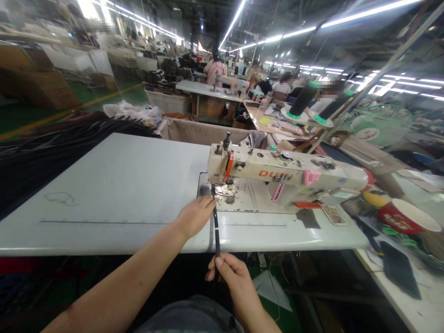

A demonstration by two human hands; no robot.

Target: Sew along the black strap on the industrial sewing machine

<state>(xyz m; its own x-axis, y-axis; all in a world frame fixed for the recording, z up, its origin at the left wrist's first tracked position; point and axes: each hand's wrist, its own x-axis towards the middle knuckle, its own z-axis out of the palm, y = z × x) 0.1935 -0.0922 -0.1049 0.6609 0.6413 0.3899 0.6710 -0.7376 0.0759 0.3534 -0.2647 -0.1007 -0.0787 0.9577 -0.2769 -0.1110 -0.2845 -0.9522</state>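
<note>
Black strip (215, 220) (flat, narrow) pinched by right hand (231, 272).

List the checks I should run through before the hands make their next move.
1. Right hand grips the narrow, flat black strip: ok, pinched between thumb and fingers.
2. Left hand is at the strip near the off-white sewing machine: ok.
3. Strip runs straight between the hands: ok, no visible slack.
4. Strip correctly aligned under the machine's head: cannot tell, detail too small.
5. Red-and-white round tub apart from the strip: ok, far off to the right.
</note>
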